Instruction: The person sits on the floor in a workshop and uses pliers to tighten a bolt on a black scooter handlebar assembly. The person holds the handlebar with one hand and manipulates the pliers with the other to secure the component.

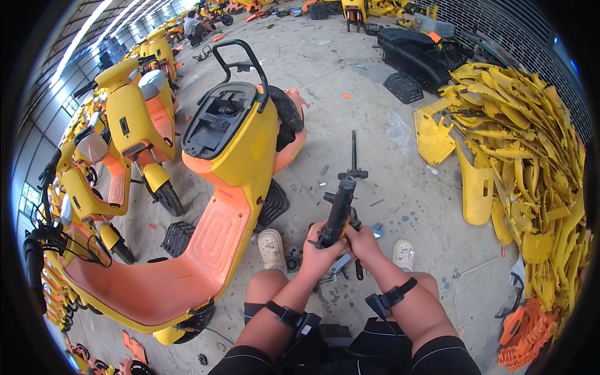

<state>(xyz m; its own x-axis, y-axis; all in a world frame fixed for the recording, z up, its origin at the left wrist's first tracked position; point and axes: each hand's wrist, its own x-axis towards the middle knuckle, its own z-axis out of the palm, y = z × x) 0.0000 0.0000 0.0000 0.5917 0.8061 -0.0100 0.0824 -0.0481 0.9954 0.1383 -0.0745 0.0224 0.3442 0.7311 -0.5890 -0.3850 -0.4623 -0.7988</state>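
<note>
Above the floor in front of my knees I hold a black tubular part [341,203] with short stubs on its side, tilted away from me. My left hand [317,242] is closed round its lower end. Close beside it, my right hand [364,244] is closed at the same end. A dark handle-like piece [359,270] sticks out below the right hand; what it belongs to is hidden. Beyond the tube's far end shows a thin dark rod [354,150] with a crosspiece. I cannot tell whether the rod is joined to the tube.
On my left stands a yellow and orange scooter [240,169] without a seat, with more scooters [128,125] behind it. A heap of yellow panels [512,144] rises on the right, orange pieces [528,334] below it. Black crates [403,87] lie farther back. Another person [195,28] sits far off.
</note>
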